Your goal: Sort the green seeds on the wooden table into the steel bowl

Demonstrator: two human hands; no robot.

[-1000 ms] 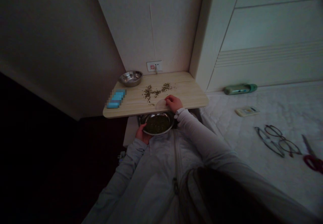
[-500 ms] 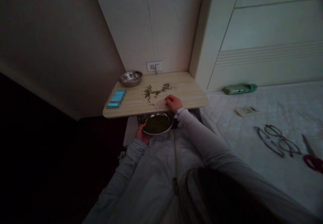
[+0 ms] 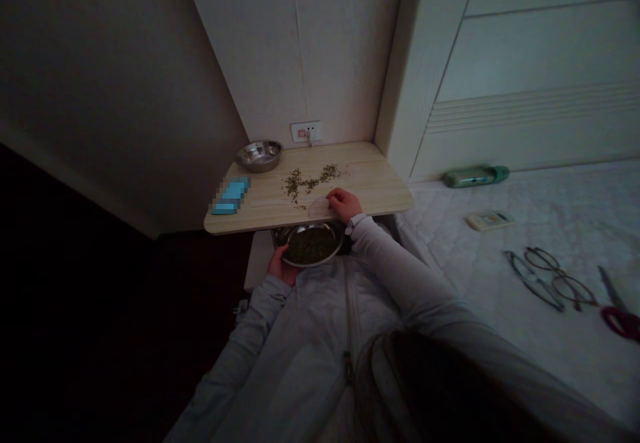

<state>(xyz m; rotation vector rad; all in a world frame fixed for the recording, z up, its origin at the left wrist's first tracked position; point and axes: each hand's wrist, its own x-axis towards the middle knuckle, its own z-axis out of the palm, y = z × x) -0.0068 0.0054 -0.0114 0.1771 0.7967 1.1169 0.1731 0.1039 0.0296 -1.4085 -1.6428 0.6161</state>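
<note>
My left hand (image 3: 283, 267) grips the near left rim of a round metal bowl (image 3: 325, 262), thumb over the edge. Dark green-brown bits (image 3: 311, 244) lie in this bowl, which sits just below the front edge of a small wooden table (image 3: 370, 170). On the tabletop, my right hand (image 3: 344, 204) is closed on a thin, clear plastic piece (image 3: 319, 208), held flat near the front edge. Small greenish-brown bits (image 3: 310, 183) are scattered on the wood just beyond it.
Another metal bowl (image 3: 259, 155) stands at the table's back left, with a blurred-out blue phone-like item (image 3: 231, 196) in front. On the white bed to the right lie a green case (image 3: 476, 176), a pale box (image 3: 489, 220), eyeglasses (image 3: 560, 276) and red-handled scissors (image 3: 620, 322).
</note>
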